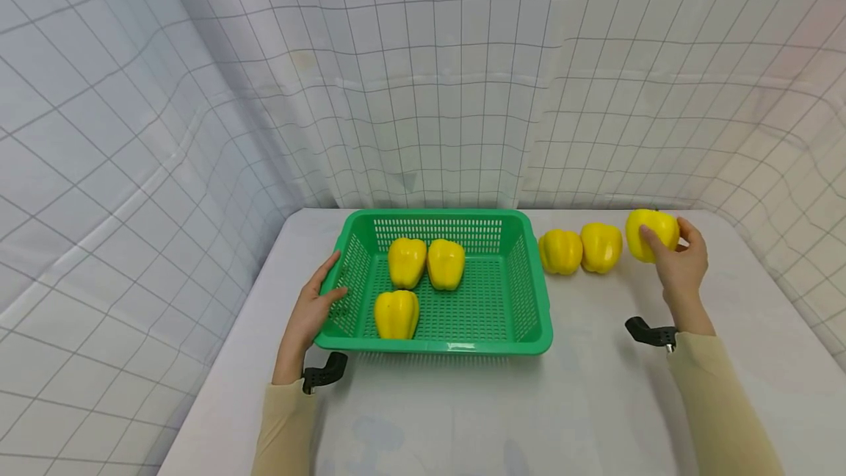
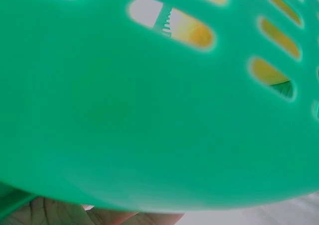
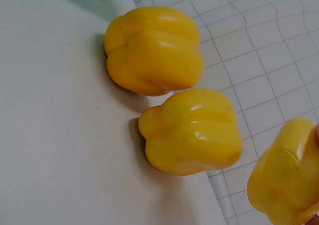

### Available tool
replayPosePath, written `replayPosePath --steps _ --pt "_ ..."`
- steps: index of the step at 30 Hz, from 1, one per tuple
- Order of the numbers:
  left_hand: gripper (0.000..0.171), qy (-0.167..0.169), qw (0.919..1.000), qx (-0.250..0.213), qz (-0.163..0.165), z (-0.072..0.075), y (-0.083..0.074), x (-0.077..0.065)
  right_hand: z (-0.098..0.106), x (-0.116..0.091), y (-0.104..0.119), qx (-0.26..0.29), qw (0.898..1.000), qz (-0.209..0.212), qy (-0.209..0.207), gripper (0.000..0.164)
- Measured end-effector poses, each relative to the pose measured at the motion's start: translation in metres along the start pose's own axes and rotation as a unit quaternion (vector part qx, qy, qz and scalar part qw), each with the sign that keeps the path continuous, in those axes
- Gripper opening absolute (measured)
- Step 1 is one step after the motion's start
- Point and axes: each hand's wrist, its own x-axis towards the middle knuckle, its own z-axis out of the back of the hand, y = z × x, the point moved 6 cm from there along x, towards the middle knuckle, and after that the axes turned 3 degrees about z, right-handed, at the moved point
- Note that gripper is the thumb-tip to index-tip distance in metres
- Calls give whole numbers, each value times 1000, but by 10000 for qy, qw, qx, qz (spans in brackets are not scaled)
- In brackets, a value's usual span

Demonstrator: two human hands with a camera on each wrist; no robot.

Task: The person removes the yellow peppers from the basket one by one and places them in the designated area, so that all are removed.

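Note:
In the head view my right hand [image 1: 684,268] grips a yellow bell pepper [image 1: 640,235] at the far right, thumb on its near side. That pepper [image 3: 286,177] shows at the right edge of the right wrist view, held above the table. Two more yellow peppers [image 1: 560,252] [image 1: 601,247] lie side by side just left of it. My left hand [image 1: 311,312] holds the left rim of a green plastic basket [image 1: 436,347], thumb over the edge. Inside the basket are three yellow peppers [image 1: 406,263]. The basket wall [image 2: 124,110] fills most of the left wrist view.
A white table [image 1: 463,417] carries everything. White gridded curtains [image 1: 429,79] hang behind it and along both sides. A black wrist mount [image 1: 651,332] sticks out from the right wrist, and another [image 1: 325,372] from the left.

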Motion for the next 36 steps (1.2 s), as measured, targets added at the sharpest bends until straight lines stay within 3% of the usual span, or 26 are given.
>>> replayPosePath --steps 5,19,27,32,36 --pt "62 14 10000 -8 30 -3 -17 -11 -1 6 -11 -74 9998 -190 -36 78" --pt "62 20 10000 -9 -2 -4 -16 -11 -6 16 -50 -70 9945 -960 424 87" --pt "62 13 10000 -22 10 -4 -17 -12 -8 19 -62 -102 9904 -1135 779 93" --pt "63 8 10000 -28 7 -3 -12 -8 -9 20 -67 -205 9884 -1195 919 96" --pt "64 5 10000 -49 -41 0 1 1 -9 20 -68 -282 9877 -1200 965 97"
